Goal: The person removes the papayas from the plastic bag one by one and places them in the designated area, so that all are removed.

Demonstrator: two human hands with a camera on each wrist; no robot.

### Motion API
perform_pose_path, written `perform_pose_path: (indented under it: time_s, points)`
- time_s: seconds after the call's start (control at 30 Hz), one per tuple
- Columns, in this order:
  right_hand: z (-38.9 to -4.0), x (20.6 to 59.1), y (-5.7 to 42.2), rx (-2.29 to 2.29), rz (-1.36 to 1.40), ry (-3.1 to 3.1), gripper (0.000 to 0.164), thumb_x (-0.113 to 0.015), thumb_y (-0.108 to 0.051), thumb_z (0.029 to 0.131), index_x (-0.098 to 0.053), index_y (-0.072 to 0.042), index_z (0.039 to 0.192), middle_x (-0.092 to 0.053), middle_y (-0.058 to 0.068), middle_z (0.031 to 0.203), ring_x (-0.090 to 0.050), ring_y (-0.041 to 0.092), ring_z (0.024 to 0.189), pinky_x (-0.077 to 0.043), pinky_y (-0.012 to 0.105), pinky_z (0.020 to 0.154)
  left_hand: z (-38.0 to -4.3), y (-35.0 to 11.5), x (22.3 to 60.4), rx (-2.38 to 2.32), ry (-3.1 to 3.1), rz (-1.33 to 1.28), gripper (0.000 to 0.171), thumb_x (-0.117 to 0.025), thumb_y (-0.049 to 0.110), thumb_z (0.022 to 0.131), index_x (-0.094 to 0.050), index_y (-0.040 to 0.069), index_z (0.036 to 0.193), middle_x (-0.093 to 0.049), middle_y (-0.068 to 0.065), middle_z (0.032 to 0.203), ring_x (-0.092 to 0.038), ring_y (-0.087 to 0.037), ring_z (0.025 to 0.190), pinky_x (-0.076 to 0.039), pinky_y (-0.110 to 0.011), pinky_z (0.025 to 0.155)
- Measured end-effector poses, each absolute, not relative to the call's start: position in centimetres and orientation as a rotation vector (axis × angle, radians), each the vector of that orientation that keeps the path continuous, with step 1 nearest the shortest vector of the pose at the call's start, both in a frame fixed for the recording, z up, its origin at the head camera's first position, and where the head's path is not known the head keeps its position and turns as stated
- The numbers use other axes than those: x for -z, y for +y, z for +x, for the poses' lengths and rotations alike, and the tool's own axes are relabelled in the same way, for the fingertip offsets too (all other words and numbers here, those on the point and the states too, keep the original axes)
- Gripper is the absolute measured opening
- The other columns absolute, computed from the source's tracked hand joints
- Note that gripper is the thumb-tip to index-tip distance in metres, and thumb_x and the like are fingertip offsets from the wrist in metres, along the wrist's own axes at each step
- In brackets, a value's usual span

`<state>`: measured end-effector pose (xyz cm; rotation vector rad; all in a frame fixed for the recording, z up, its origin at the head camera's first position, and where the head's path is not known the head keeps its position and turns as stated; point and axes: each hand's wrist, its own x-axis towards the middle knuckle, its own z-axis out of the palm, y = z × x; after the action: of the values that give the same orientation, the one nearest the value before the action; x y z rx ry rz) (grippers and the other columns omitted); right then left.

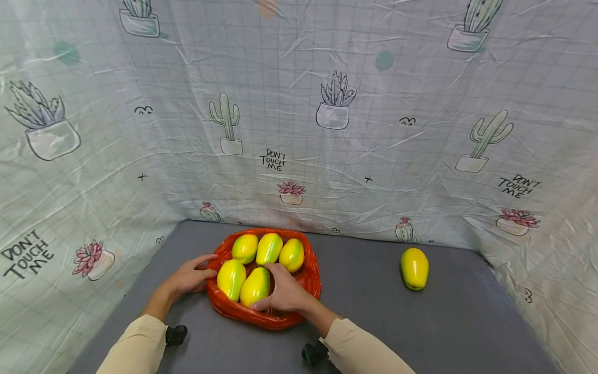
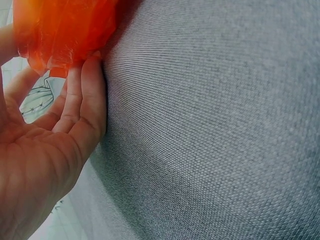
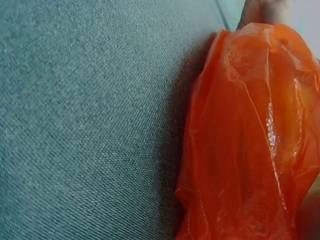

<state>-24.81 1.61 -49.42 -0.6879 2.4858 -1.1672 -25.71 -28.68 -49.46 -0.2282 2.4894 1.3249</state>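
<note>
A red plastic bag (image 1: 252, 317) stands wide open on the table, its rim folded into a ring. Several yellow-green mangoes (image 1: 231, 279) lie inside. At the bag's left side, my left hand (image 1: 189, 276) touches the rim; the left wrist view shows its fairly straight fingers (image 2: 92, 92) against the plastic. My right hand (image 1: 287, 293) reaches over the right front of the bag and holds the front middle mango (image 1: 255, 287), thumb on the near side and fingers on the far side. The bag hides most of that grip in the right wrist view.
One more mango (image 1: 414, 268) lies apart on the grey table (image 1: 364, 296), to the right. A white cloth (image 1: 303, 62) printed with cacti hangs behind the table and along both sides. Dark wrist devices (image 1: 314, 353) sit beneath both sleeves.
</note>
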Motion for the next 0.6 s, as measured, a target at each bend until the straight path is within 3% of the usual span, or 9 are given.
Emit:
perform_pose_path:
  time_s: [0.6]
  points:
    - [-25.4,50.6,1.7,1.175,-0.701,2.42,0.105,-0.091,-0.037,0.072,-0.037,-0.005,0.156,-0.046,0.011,0.148,-0.048,0.021,0.129,-0.044,0.045,0.113,-25.7,-28.6,49.5,-1.336,2.48,-0.231,0.066,-0.064,0.033,0.101,-0.041,0.01,0.158,-0.035,-0.035,0.156,-0.054,-0.043,0.13,-0.057,-0.049,0.101]
